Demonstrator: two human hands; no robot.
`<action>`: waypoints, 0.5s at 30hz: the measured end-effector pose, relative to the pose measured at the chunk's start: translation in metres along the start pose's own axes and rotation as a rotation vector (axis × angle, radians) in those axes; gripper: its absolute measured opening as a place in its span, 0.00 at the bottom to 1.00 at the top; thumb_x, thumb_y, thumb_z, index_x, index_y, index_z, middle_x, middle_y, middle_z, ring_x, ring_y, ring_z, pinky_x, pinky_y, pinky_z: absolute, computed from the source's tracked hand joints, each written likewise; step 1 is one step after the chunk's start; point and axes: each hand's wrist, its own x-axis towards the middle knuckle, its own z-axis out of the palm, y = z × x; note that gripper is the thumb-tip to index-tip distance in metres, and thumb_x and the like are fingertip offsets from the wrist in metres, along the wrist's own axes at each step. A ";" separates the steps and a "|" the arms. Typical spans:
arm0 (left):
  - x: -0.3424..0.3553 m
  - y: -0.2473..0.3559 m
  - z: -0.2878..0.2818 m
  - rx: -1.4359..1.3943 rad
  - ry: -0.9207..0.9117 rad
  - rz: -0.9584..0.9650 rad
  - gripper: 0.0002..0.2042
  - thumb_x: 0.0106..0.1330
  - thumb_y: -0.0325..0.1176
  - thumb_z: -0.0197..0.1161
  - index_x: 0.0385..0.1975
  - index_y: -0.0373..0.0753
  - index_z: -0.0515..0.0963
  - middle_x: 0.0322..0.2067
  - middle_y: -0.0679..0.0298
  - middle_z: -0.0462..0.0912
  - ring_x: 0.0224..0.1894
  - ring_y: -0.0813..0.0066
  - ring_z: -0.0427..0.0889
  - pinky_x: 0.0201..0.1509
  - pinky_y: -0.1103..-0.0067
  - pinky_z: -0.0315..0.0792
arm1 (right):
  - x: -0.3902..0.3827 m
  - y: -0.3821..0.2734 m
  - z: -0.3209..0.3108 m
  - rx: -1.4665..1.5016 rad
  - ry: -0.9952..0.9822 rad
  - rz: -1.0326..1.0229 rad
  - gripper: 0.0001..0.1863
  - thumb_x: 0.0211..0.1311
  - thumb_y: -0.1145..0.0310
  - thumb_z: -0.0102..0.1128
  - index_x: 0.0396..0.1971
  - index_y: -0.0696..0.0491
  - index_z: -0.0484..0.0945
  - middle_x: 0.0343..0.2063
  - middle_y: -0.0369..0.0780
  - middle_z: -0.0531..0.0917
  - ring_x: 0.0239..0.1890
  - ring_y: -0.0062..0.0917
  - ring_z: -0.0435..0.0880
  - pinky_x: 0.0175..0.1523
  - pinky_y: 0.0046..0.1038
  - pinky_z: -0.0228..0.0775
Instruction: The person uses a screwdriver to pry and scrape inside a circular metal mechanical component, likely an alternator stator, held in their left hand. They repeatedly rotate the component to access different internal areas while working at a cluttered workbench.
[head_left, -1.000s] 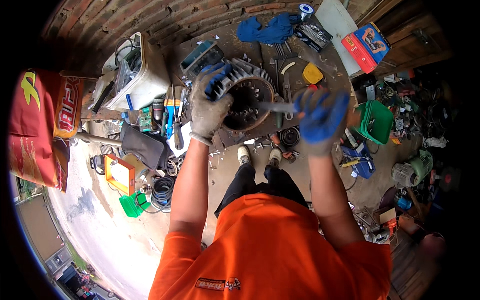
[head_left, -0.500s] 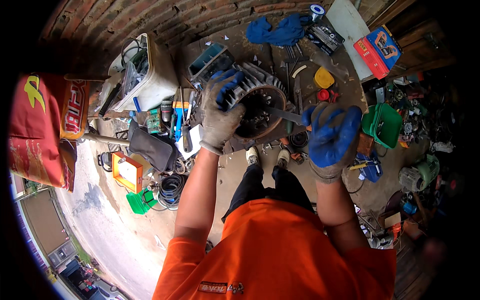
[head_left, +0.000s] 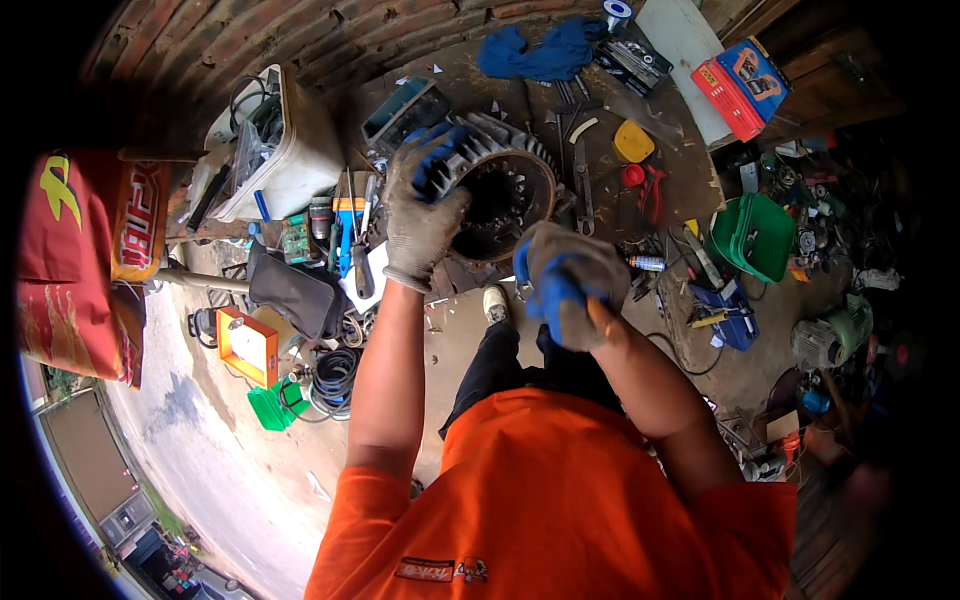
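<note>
The right hand has pulled back toward the body, fingers curled narrow around a small tool, while the left hand still grips the motor housing at its nine o'clock rim.

Ribbed dull grey metal housing; knit cloth gloves, blue rubbery coating; glossy green plastic case; crumpled blue rag.
</note>
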 end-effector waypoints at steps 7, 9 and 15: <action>-0.004 -0.008 0.001 -0.023 -0.003 0.019 0.28 0.45 0.25 0.65 0.53 0.37 0.81 0.57 0.51 0.79 0.63 0.52 0.76 0.70 0.64 0.67 | 0.035 0.015 0.023 -0.054 0.070 0.181 0.14 0.70 0.72 0.52 0.23 0.60 0.73 0.18 0.37 0.76 0.20 0.19 0.76 0.27 0.24 0.67; 0.003 -0.004 0.004 -0.029 -0.004 0.019 0.28 0.45 0.25 0.65 0.53 0.37 0.81 0.57 0.51 0.79 0.63 0.52 0.75 0.70 0.64 0.66 | 0.050 0.032 0.026 -0.043 0.093 0.111 0.13 0.68 0.72 0.54 0.22 0.59 0.72 0.18 0.36 0.76 0.18 0.20 0.75 0.25 0.26 0.65; 0.008 -0.012 -0.003 -0.083 -0.016 -0.016 0.28 0.45 0.24 0.63 0.53 0.38 0.81 0.55 0.52 0.80 0.62 0.55 0.76 0.69 0.67 0.67 | 0.027 -0.047 0.010 -0.109 -0.027 -0.030 0.13 0.62 0.68 0.59 0.22 0.62 0.74 0.20 0.41 0.77 0.20 0.28 0.78 0.28 0.29 0.71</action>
